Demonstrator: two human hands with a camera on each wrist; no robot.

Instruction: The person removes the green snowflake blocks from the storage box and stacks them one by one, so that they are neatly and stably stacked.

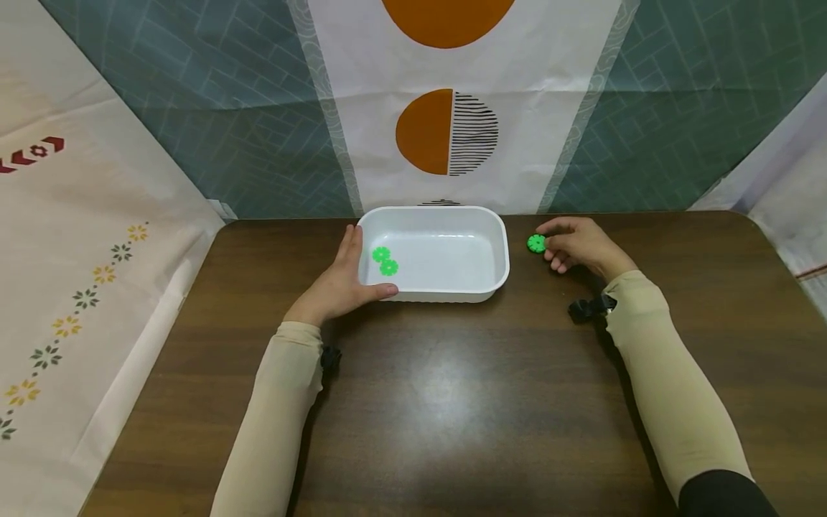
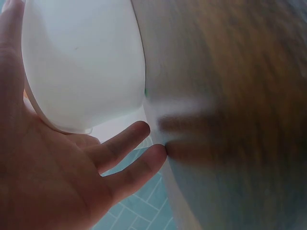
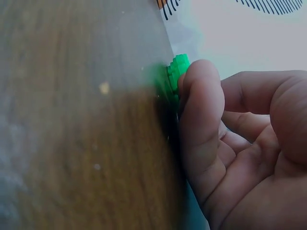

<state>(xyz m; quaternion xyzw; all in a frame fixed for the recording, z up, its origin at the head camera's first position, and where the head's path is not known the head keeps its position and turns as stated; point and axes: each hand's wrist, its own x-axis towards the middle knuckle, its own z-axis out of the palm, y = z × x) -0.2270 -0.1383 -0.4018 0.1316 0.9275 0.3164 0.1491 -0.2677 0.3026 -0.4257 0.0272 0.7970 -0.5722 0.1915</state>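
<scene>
A white rectangular tray [image 1: 446,295] stands near the table's far edge. My left hand [image 1: 342,283] rests against its left end, thumb along the near rim and fingers fairly straight beside the end wall. In the left wrist view, two fingertips of the left hand [image 2: 62,167] reach down to the tabletop. Two green notched discs [image 1: 389,268] lie inside the tray at its left. Right of the tray, my right hand [image 1: 584,246] pinches a green notched disc [image 1: 535,243] with its fingertips, close over the table. In the right wrist view the disc [image 3: 180,72] shows edge-on, partly hidden by a finger.
The brown wooden table [image 1: 446,402] ends just behind the tray, against a patterned cloth [image 1: 258,108] hanging at the back. Pale cloth [image 1: 77,237] flanks the left side. Small dark devices [image 1: 591,309] sit on both wrists.
</scene>
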